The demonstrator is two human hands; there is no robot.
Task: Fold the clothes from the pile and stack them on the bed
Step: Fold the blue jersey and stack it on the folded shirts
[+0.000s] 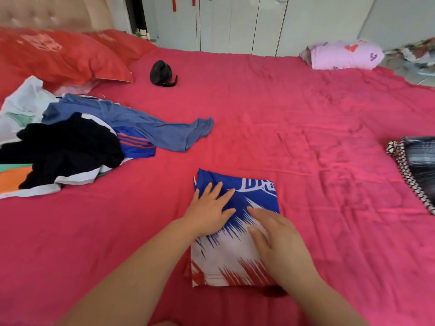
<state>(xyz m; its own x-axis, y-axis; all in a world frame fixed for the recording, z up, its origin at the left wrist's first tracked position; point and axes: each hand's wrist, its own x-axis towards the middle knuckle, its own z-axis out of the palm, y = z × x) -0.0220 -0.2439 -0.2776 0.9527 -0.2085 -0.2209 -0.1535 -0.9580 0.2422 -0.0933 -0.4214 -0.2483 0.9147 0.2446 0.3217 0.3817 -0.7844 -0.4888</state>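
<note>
The folded jersey (226, 257) lies on the pink bed (306, 137), right in front of the person, in the near middle of the cover. It forms a neat upright rectangle whose long axis runs away from the person, leaning slightly to the left at the far end. The far end is blue with white lettering (partly cut off by the fold), the middle is white with jagged blue streaks, and the near end turns red.

The left hand (209, 210) lies flat on the blue part, fingers straight and spread, gripping nothing. The right hand (275, 238) rests flat on the right half, fingers extended, also gripping nothing.

The unfolded pile (70, 147) sits well apart on the left, with a blue-grey garment (150, 130) trailing from it towards the middle.
</note>
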